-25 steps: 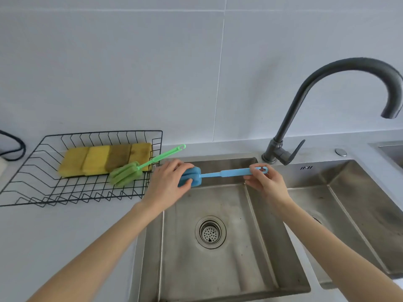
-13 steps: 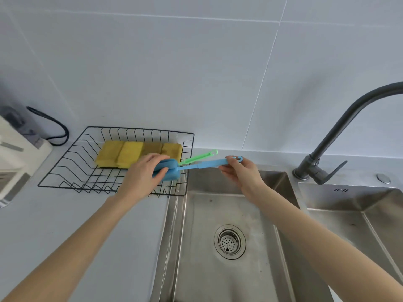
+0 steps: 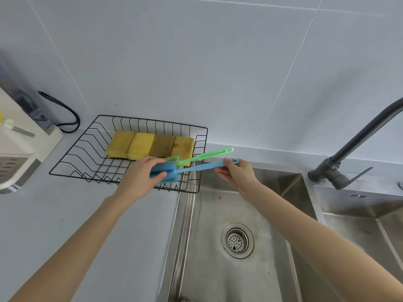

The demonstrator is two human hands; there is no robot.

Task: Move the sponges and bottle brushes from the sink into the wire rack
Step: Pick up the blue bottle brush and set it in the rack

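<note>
I have the blue bottle brush (image 3: 192,168) held at both ends: my left hand (image 3: 141,177) has its fingers (image 3: 160,175) wrapped around the blue foam head, and my right hand (image 3: 236,173) pinches the handle just short of its hanging loop. The head hangs over the near right corner of the wire rack (image 3: 91,147), while the handle reaches out across the rack's right wall toward the sink (image 3: 209,247).

The green bottle brush (image 3: 205,155) already lies there, head in the rack and handle propped over the same wall, just behind the blue one. Four sponges (image 3: 150,144) sit in a row at the back of the rack. The basin I can see holds nothing but its drain (image 3: 237,240), so this looks like the last item.

The risks as I judge them:
- If I let go with the right hand first, the long handle overhangs the wall and could lever the light foam head up, tipping the brush back into the sink.
- The head is coming down almost on the green head; pushing against it could roll the green brush off the wall.
- The rack floor is open wire, so the foam may snag or wedge at a tilt and never settle.
- The rack sits close to the surface (image 3: 65,214) edge by the basin, and a firm press at that corner might shift it.
</note>
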